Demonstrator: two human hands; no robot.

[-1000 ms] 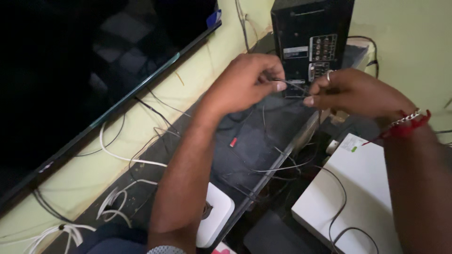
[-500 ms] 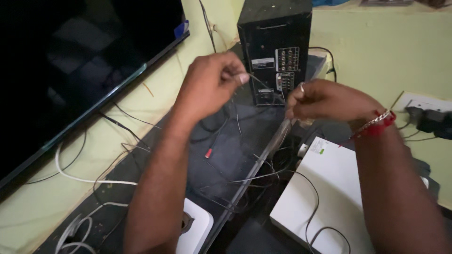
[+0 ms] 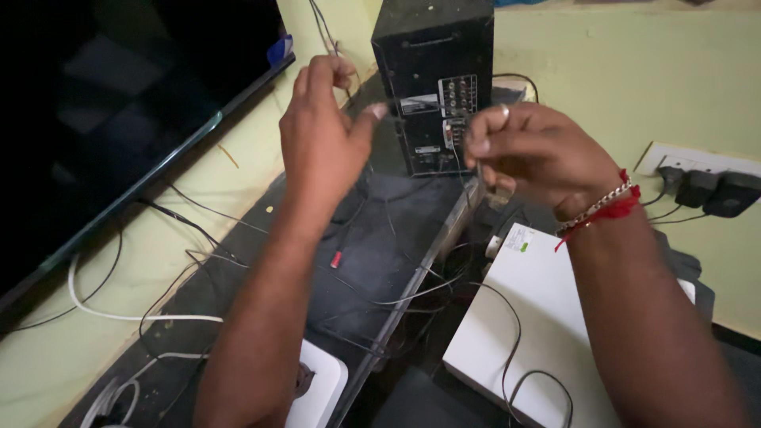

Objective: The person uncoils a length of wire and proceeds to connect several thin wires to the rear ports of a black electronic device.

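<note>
Pale yellow-green wall [image 3: 634, 71] fills the background of the head view, with a dark flat screen [image 3: 119, 119] leaning against it on the left and a white power strip [image 3: 697, 162] fixed to it on the right, dark plugs seated in the strip; below runs a dark glass shelf [image 3: 372, 230], strewn with thin cables. A black speaker box [image 3: 432, 47] stands upright at the far end of the shelf, its back panel of sockets turned toward the camera.

Both hands are raised in front of that panel; the left hand [image 3: 321, 135] has its thumb and forefinger drawn together, though whether they actually pinch anything cannot be told; the right hand [image 3: 539, 154], with a chain and a red thread at its wrist, has its fingers curled narrowly round a thin dark wire [image 3: 464, 158], which drops from the fingers down toward the shelf edge. The wire hangs just in front of the speaker box, close to the sockets.

Near the shelf's middle lies a small red plug [image 3: 336, 259]; a white cable [image 3: 135, 317] curves along the left; a white box [image 3: 547, 333] sits lower right with a dark cable looped over it; a small white device [image 3: 317, 388] shows at the bottom edge.
</note>
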